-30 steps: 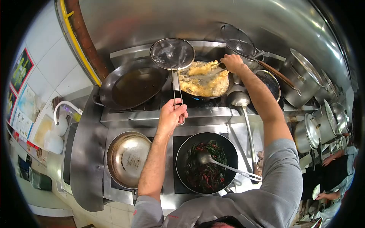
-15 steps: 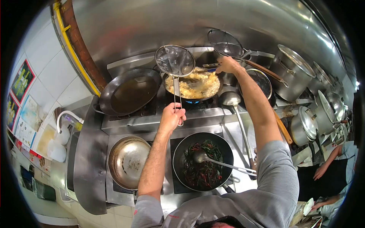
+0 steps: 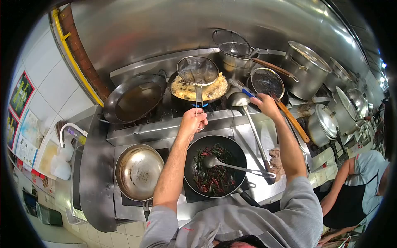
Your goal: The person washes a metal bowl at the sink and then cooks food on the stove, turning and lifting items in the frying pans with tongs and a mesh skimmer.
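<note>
My left hand [image 3: 193,123] is closed around the handle of a wire-mesh strainer [image 3: 198,70]. The strainer hangs above a pan of golden frying food [image 3: 185,88] in bubbling oil, with a blue flame under it. My right hand [image 3: 266,106] grips blue-handled tongs [image 3: 244,89], whose metal end points up and left, right of the frying pan. Just below that end sits the bowl of a large steel ladle [image 3: 238,100]. Nearer me, a black pan [image 3: 188,169] holds dark green leaves and red pieces [image 3: 215,182], with a serving spoon [image 3: 212,161] in it.
A dark wok of oil [image 3: 138,103] stands at back left, an empty steel pan [image 3: 139,171] in front. At back right are another strainer [image 3: 231,41], a mesh skimmer [image 3: 268,81] with a wooden handle, and a tall pot [image 3: 304,76]. A co-worker [image 3: 351,194] is at right.
My right hand has drawn back from over the frying pan, moving right and towards me with the tongs. The strainer now sits lower in view over the pan. The whole view has shifted slightly.
</note>
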`<action>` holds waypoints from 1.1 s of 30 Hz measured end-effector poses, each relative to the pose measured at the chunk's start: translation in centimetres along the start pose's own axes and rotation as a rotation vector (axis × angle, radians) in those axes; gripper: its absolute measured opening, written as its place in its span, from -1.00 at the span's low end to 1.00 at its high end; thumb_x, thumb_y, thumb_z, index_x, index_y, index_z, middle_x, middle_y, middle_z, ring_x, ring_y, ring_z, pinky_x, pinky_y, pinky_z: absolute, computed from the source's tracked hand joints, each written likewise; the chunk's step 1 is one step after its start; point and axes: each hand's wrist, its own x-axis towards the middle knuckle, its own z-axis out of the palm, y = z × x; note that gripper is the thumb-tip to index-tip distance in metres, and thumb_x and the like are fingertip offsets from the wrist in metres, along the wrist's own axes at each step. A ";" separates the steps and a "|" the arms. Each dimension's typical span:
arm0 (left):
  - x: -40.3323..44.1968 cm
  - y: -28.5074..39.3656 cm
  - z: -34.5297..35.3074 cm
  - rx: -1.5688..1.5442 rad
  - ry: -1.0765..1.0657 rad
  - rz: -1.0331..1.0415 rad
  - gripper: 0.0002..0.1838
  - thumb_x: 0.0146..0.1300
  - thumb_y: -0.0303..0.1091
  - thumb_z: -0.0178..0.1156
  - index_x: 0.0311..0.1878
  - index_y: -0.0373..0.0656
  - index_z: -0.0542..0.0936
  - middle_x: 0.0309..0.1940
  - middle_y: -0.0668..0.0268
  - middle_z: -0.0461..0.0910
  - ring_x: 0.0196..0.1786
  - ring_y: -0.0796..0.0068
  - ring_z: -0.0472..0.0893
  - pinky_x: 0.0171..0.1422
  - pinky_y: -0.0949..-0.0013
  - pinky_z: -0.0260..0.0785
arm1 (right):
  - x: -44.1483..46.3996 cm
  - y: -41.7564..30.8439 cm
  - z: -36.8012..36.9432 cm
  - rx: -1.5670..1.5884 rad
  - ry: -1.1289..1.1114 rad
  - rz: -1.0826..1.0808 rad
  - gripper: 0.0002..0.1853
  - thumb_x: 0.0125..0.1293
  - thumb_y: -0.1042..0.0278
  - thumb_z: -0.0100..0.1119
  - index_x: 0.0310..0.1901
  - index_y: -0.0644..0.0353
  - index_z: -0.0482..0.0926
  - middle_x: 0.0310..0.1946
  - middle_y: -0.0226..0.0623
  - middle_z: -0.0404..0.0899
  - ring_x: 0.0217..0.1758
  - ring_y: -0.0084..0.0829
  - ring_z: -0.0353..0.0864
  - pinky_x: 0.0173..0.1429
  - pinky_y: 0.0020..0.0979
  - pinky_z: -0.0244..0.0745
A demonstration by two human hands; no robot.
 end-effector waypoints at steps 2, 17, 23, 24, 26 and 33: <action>0.2 -0.4 0.8 -0.037 -0.035 0.000 -0.93 0.14 -0.47 0.07 -0.42 -0.22 0.41 -0.65 0.34 0.44 -0.73 0.75 0.25 -0.74 0.62 -0.04 | -2.7 2.4 -0.5 0.040 -0.005 0.089 -0.42 0.13 -0.08 0.13 -0.15 0.41 0.52 -0.26 0.07 0.58 -0.12 -0.11 0.57 -0.05 -0.21 0.39; 1.0 -5.1 4.0 -0.138 0.021 -0.024 -0.83 0.19 -0.38 0.08 -0.51 -0.15 0.41 -0.63 0.36 0.44 -0.68 0.68 0.30 -0.68 0.60 0.04 | -16.1 10.0 1.2 -0.323 0.140 0.243 -0.48 0.20 -0.08 0.02 -0.04 0.24 0.38 -0.37 0.11 0.55 -0.25 0.11 0.53 -0.19 -0.01 0.41; 0.8 -5.1 3.8 -0.073 0.054 -0.056 -0.82 0.21 -0.23 0.12 -0.36 -0.11 0.40 -0.58 0.35 0.47 -0.68 0.65 0.38 -0.70 0.62 0.13 | -18.1 10.4 2.4 -0.087 0.005 0.339 -0.51 0.25 -0.06 -0.05 -0.04 0.24 0.40 -0.30 0.24 0.51 -0.13 0.17 0.48 -0.07 -0.01 0.37; 0.7 -5.1 3.9 -0.063 0.064 -0.053 -0.81 0.22 -0.24 0.09 -0.39 -0.12 0.40 -0.58 0.35 0.48 -0.67 0.66 0.39 -0.70 0.63 0.16 | -18.1 10.9 3.0 -0.052 0.013 0.382 -0.52 0.25 -0.05 -0.04 -0.06 0.25 0.43 -0.32 0.24 0.51 -0.12 0.17 0.47 -0.02 -0.03 0.35; 0.2 -4.7 4.0 -0.054 0.085 -0.047 -0.80 0.24 -0.24 0.07 -0.42 -0.13 0.40 -0.57 0.35 0.49 -0.66 0.66 0.41 -0.70 0.63 0.19 | -17.9 13.2 4.6 -0.126 0.013 0.382 -0.54 0.24 -0.03 -0.01 -0.07 0.25 0.44 -0.32 0.19 0.53 -0.14 0.09 0.50 -0.06 -0.09 0.38; -1.5 -4.5 3.7 0.069 0.133 0.020 -0.70 0.27 -0.10 0.04 -0.25 -0.19 0.42 -0.54 0.34 0.46 -0.71 0.69 0.38 -0.73 0.66 0.14 | -15.8 7.7 4.7 -0.295 0.125 0.130 -0.59 0.20 0.01 0.07 -0.21 0.28 0.49 -0.35 0.10 0.54 -0.17 0.01 0.53 -0.10 -0.09 0.39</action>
